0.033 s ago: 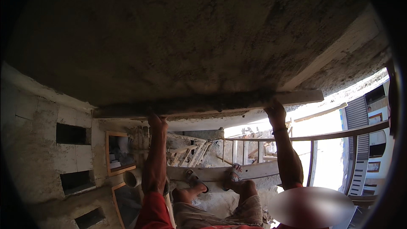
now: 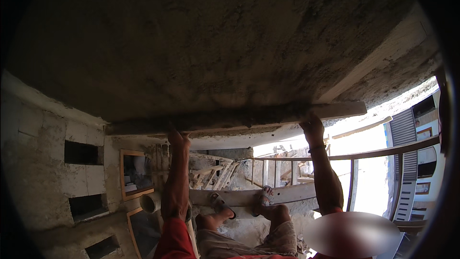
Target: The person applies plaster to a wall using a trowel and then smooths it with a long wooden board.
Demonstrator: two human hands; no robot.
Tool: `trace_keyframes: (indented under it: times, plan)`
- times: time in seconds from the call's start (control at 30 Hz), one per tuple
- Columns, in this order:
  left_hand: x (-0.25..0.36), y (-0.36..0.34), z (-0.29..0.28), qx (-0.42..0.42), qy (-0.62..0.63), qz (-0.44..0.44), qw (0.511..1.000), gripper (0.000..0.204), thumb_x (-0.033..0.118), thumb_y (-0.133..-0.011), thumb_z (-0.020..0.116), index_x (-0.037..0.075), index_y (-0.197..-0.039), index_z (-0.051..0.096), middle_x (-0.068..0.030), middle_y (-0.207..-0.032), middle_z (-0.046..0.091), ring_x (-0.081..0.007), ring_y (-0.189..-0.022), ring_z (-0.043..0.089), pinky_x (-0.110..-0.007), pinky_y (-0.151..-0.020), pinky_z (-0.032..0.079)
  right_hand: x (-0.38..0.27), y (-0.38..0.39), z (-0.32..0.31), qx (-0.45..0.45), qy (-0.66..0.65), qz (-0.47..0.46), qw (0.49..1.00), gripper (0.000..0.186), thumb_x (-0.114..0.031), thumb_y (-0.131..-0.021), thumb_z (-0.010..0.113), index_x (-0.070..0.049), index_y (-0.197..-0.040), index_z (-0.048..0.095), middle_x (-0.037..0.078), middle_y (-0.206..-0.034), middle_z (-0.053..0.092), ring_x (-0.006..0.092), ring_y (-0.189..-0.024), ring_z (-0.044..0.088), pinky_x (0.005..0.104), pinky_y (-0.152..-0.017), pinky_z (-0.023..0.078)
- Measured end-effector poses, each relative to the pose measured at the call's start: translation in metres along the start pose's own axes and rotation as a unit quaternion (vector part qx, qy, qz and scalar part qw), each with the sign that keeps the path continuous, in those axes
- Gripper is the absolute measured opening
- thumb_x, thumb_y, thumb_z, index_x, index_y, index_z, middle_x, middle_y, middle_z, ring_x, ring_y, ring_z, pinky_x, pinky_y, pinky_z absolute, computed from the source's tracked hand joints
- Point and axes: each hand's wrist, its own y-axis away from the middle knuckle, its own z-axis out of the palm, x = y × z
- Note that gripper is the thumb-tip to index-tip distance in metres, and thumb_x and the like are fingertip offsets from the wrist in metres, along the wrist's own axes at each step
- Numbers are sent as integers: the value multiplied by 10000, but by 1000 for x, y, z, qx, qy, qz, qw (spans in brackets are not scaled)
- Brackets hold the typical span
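Note:
A long, straight wooden board [image 2: 341, 110] spans crosswise overhead, lying against the rough, dark plastered ceiling [image 2: 206, 43]. Toward its left part, my left hand [image 2: 178, 137] grips the near edge with fingers closed. My right hand [image 2: 312, 126] is wrapped round the same board closer to its right end, and a dark band circles that wrist. Both arms are stretched up. Shadow hides most of the fingertips and the board's dark middle. Wet-looking plaster covers the ceiling beyond the board, and a paler raised strip [image 2: 364, 69] runs along its right side.
My sandalled feet stand on a wooden plank [image 2: 294, 193]. A metal railing [image 2: 376, 153] curves past on the right, with a building beyond. At left are a block wall [image 2: 45, 163] with square openings, a wood-framed window [image 2: 137, 194] and a pipe end [image 2: 150, 203]. Loose timber [image 2: 225, 175] lies below.

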Motion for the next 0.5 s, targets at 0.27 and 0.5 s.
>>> trace_keyframes:
  times: [0.27, 0.5]
  plan:
    - [29, 12, 12, -43, -7, 31, 999, 566, 406, -961, 531, 103, -1414, 380, -127, -1392, 433, -332, -1265, 433, -597, -974, 419, -33, -23, -54, -14, 28, 5, 1000, 388, -169, -738, 776, -27, -1063, 619, 153, -932, 667, 343, -891, 639, 409, -805, 498]
    - [73, 80, 81, 0, 1, 14, 1000, 531, 393, -983, 485, 112, -1420, 374, -116, -1404, 435, -309, -1256, 452, -596, -977, 398, -69, -38, -113, 3, -18, -8, 1000, 348, -201, -726, 745, -33, -997, 604, 174, -936, 641, 360, -900, 623, 424, -787, 499]
